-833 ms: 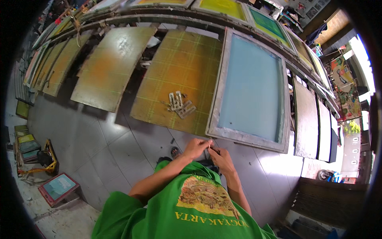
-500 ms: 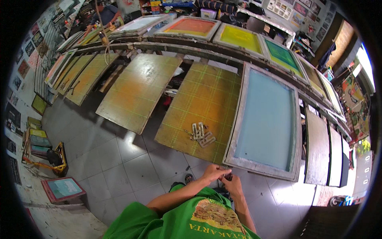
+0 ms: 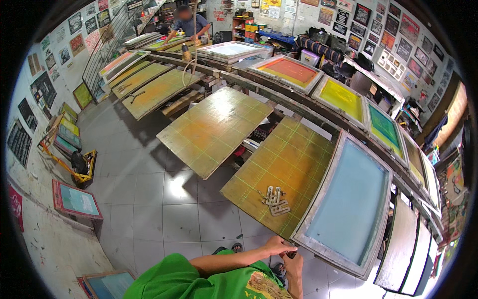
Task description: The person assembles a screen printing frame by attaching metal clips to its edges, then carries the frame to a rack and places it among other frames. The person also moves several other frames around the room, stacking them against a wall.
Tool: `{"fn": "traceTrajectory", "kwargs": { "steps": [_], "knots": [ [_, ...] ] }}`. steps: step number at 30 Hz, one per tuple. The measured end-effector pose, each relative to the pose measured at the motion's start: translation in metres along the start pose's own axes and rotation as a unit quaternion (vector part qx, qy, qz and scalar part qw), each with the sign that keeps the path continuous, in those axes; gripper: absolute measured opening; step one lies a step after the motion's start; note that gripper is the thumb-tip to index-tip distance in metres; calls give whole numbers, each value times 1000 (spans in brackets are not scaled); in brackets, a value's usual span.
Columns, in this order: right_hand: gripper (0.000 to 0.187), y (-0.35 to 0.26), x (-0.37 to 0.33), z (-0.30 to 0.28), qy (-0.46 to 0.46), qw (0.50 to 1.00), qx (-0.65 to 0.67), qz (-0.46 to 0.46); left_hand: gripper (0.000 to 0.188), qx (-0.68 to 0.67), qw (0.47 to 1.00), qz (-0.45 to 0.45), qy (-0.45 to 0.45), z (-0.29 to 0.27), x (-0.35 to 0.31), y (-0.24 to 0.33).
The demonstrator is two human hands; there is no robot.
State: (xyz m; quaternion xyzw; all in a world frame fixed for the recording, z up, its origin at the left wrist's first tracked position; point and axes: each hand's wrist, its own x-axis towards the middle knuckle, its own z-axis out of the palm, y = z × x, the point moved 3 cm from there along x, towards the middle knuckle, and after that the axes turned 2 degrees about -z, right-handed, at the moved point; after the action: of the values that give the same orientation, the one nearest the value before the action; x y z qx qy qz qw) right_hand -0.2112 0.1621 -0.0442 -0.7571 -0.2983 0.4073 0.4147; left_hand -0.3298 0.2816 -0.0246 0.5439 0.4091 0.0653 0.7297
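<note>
Grey floor tiles (image 3: 162, 214) spread under a long bench (image 3: 285, 101) running from far left to near right. The person (image 3: 174, 276), in a green shirt, is at its near side. Toward the right lies a framed screen (image 3: 351, 204) with pale blue mesh; just left of it is a yellow-brown board (image 3: 289, 159) ruled with green lines, and beyond a gap, a second board (image 3: 216, 132). Metal brackets (image 3: 280, 208) lie together on the first board, toward its near end. Just off that end, by the screen's near left corner, the right hand (image 3: 294, 265) is curled round a small dark piece (image 3: 292, 254). The left hand (image 3: 277, 245) brings bent fingertips close against it; whether they grip too, one cannot tell.
</note>
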Motion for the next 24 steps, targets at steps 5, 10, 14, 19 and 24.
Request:
{"fn": "traceTrajectory", "kwargs": {
  "steps": [5, 10, 14, 19, 24],
  "knots": [
    [19, -37, -24, -8, -59, 970, 215, 95, 55, 48, 997, 50, -26, -3, 9, -19],
    [22, -37, -23, -11, -29, 986, 133, 96, 54, -54, 993, 68, -85, 6, 6, -16],
    [22, -26, -11, -1, -31, 997, 44, 48, 49, 41, 999, 1, 10, 10, 8, -16],
    [22, -24, -23, -4, -59, 981, 156, 96, 48, 16, 999, 0, -46, 0, 7, -22],
    [25, -27, -25, -15, -47, 989, 101, 96, 45, -96, 988, 60, -101, 9, 10, -23]
  ]
}}
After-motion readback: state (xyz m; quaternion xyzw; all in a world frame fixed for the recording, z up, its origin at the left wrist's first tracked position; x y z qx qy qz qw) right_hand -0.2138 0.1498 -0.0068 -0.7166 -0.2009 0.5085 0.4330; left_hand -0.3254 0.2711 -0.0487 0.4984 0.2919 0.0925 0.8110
